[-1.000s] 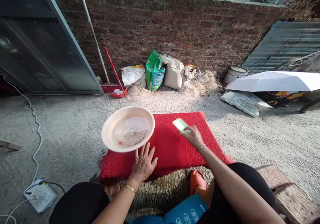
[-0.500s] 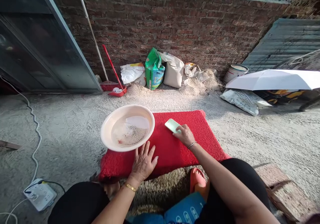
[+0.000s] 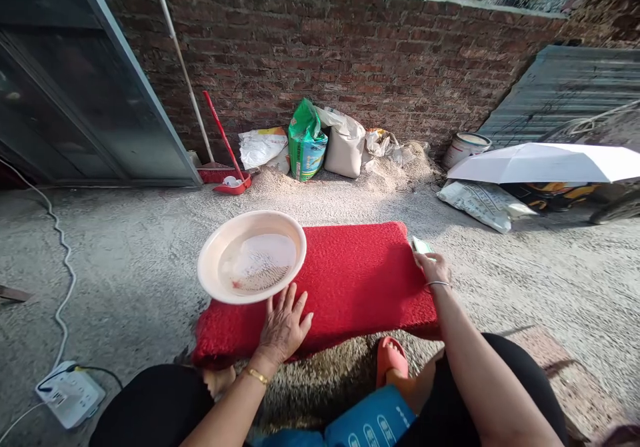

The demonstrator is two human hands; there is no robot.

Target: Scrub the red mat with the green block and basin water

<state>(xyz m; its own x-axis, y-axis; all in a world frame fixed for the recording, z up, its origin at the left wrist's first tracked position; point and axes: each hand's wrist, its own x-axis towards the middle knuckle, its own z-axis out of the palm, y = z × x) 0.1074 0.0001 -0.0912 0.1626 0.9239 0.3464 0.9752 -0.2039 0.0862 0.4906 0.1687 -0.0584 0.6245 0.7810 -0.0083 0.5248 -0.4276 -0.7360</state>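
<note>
Okay so I'm counting one cream basin (image 3: 213, 272) holding water (image 3: 265, 250), and it's sitting at the left end of one red-covered tabletop (image 3: 360, 260), plus one flat pale green thing (image 3: 422, 245). Two hands are showing. The left hand (image 3: 284, 327) is lying palm down on the red cover, grip wide, fingers spreading out just beside the basin. The right hand (image 3: 435, 268) is keeping a narrow grip on the pale green thing, holding it at the tabletop's right edge; its far fingers are hiding from me. One green bag (image 3: 306, 147) is standing by the wall (image 3: 380, 67).
</note>
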